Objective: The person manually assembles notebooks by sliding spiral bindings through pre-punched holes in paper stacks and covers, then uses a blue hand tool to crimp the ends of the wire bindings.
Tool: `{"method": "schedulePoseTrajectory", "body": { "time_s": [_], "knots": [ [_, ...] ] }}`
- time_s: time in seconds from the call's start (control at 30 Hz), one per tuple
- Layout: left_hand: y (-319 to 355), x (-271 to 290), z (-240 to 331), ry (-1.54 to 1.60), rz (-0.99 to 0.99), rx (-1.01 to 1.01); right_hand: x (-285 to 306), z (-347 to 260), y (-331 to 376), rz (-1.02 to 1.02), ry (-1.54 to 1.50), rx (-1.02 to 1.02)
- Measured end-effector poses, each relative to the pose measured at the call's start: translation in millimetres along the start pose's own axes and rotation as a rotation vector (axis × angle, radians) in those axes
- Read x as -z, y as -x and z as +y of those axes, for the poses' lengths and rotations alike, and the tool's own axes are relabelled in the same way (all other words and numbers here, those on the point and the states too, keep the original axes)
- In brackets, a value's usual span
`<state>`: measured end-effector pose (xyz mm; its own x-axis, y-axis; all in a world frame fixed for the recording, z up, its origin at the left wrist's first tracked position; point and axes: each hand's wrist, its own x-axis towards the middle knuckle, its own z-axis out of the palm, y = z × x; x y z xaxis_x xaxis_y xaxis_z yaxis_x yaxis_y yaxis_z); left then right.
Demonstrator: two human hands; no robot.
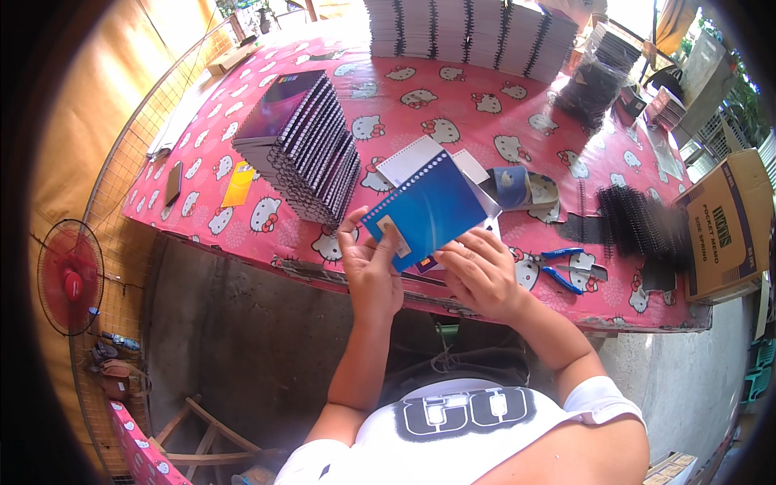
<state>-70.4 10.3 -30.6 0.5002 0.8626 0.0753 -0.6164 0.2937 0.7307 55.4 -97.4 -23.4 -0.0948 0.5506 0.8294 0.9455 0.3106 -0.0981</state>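
Observation:
Both my hands hold a blue notebook block, tilted above the table's near edge, with a row of punched holes along its upper-left side and no coil in them. My left hand grips its lower-left corner, thumb on top over a pale label. My right hand pinches the lower-right edge between thumb and fingers. Under and behind the block lie loose punched sheets, partly hidden. To the left rises a tall stack of dark spiral notebooks. Right of my right hand rest blue-handled pliers.
A pink table cover with cartoon cat faces spreads beneath. A blue slipper lies behind my right hand. Black spiral coils sit beside a cardboard box at right. Tall coil-bound stacks stand at the back; a red fan is left.

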Motion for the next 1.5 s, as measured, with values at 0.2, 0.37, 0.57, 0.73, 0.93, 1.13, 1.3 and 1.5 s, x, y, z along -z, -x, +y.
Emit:
{"method": "schedulePoseTrajectory", "body": {
  "time_s": [0.2, 0.37, 0.57, 0.73, 0.93, 1.13, 1.3, 1.5],
  "knots": [
    [-24, 19, -12, -0.233, 0.045, -0.046, -15, 6, 9, -0.190, 0.147, 0.025],
    [-26, 20, 6, -0.292, 0.155, -0.363, -29, 7, 21, -0.245, 0.159, 0.012],
    [-28, 30, 24, -0.580, 0.055, -0.474, -27, 2, 12, -0.353, 0.139, -0.017],
    [-38, 20, 33, -0.691, -0.019, -0.422, 4, 54, -36, -0.309, 0.086, -0.404],
    [-100, -7, 16, -1.002, -0.144, -0.550, -44, 164, -56, -0.803, 0.389, -0.985],
    [-151, 13, -40, -1.089, -0.063, -0.340, -33, 215, -41, -0.286, 0.104, -0.916],
    [-174, 42, -69, -1.116, 0.012, -0.217, -3, 262, -59, 0.225, -0.137, -1.116],
    [-155, 44, -82, -1.542, -0.056, -0.170, -29, 303, -53, -0.037, 0.209, -0.972]
  ]
}}
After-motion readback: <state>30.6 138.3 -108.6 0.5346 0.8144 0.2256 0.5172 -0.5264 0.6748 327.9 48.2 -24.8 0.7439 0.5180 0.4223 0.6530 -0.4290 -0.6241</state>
